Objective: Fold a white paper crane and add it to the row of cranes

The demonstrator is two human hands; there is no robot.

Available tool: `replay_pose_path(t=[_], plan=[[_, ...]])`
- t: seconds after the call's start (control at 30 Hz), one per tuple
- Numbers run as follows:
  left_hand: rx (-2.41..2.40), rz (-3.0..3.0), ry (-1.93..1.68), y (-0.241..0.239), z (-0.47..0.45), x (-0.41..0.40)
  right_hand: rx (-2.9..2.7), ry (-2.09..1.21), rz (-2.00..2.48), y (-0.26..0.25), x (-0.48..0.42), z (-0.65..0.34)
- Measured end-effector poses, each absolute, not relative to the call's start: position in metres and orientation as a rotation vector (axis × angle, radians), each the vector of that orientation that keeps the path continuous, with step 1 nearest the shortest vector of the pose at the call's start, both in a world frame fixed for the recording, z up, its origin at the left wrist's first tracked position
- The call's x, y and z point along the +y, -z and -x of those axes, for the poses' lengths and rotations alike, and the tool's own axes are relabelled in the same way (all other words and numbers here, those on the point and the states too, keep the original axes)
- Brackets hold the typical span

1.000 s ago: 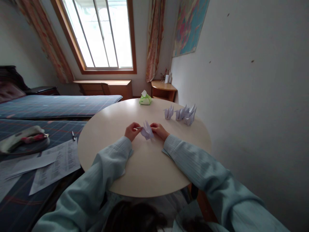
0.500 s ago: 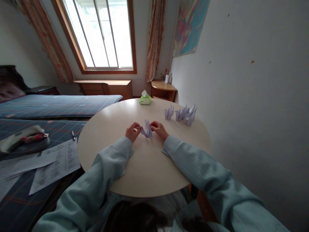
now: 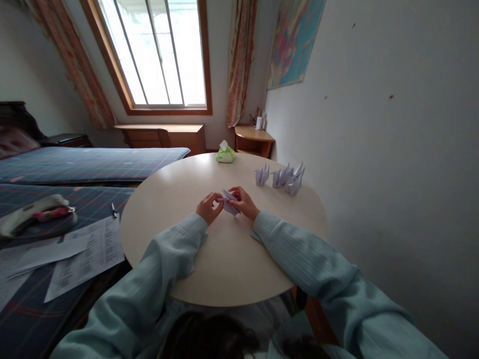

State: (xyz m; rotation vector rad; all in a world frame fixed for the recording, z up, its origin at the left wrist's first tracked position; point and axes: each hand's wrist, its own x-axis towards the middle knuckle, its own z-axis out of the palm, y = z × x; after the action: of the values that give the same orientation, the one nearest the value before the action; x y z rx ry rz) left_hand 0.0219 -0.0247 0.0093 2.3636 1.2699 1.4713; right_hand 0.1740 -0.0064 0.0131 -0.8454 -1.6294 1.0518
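Observation:
Between my two hands is a pale lilac origami crane [image 3: 231, 208], tilted, just over the middle of the round table [image 3: 224, 264]. My left hand [image 3: 209, 207] pinches its left end between thumb and fingers. From the other side, my right hand [image 3: 243, 203] is closed on the crane's body and wings, and its fingers hide part of the paper. Farther back on the right stand more folded paper cranes: a single one [image 3: 262, 175] and a close cluster [image 3: 294, 180] beside it.
A green tissue pack [image 3: 225, 154] sits at the table's far edge. To the left, printed sheets [image 3: 90, 254], a pen [image 3: 114, 210] and a pale bag [image 3: 37, 214] lie on a plaid bed. A white wall [image 3: 392, 174] rises on the right.
My right hand has shifted left and its fingers have closed over the crane's body. The crane has tipped from upright to tilted. My left hand has moved slightly right.

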Motion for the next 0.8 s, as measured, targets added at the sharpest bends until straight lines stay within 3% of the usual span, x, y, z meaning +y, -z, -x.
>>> replay_pose_path(t=[0.23,0.57,0.8], plan=[[1.194,-2.397,-1.482,-0.009,-0.022,-0.023,-1.618,-1.115,0.803,-0.015,-0.004,-0.174],[1.383,-2.34,-1.419,-0.007,-0.026,-0.026,-1.678,-0.573,0.917,-0.021,-0.021,-0.171],[1.526,-2.338,-1.469,-0.015,-0.026,-0.031,-1.729,-0.456,0.924,-0.026,-0.026,-0.171]])
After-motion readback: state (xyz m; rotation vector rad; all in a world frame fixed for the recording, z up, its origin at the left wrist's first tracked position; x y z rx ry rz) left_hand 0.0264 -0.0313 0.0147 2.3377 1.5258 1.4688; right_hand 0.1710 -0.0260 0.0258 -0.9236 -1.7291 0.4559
